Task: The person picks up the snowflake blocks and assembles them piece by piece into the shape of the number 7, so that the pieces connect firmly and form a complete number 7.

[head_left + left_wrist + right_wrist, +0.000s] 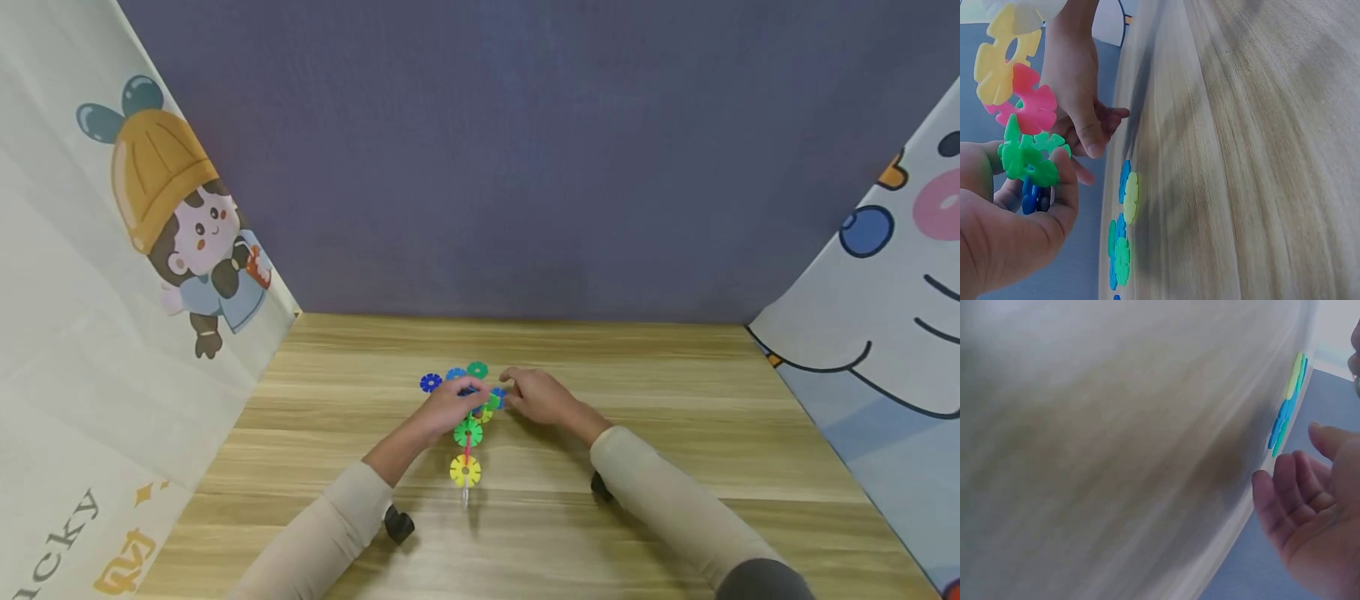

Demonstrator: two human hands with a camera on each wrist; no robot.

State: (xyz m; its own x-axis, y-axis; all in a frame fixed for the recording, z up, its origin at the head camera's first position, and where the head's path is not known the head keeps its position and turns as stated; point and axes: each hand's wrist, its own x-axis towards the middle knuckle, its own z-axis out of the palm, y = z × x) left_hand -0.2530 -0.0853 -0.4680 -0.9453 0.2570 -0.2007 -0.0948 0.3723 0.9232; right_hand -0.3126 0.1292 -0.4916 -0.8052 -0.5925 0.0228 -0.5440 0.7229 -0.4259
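In the head view my left hand point(450, 406) grips one end of a chain of interlocked plastic snowflake discs. The left wrist view shows its thumb and fingers around a green disc point(1025, 159) and a blue disc point(1030, 197). Joined beyond these are a pink disc point(1040, 103), a yellow disc point(994, 72) and a whitish, see-through one point(1025, 14) at the far end. The chain sticks out toward my body, above the table. My right hand point(538, 396) is just to the right, its fingers loosely bent and holding nothing, as the right wrist view shows.
Several loose discs lie flat on the wooden table point(675, 400) around and beyond my left hand, among them a dark blue disc point(431, 382) and a green disc point(477, 369). A dark panel point(525, 167) stands along the back edge, with printed cloths on both sides.
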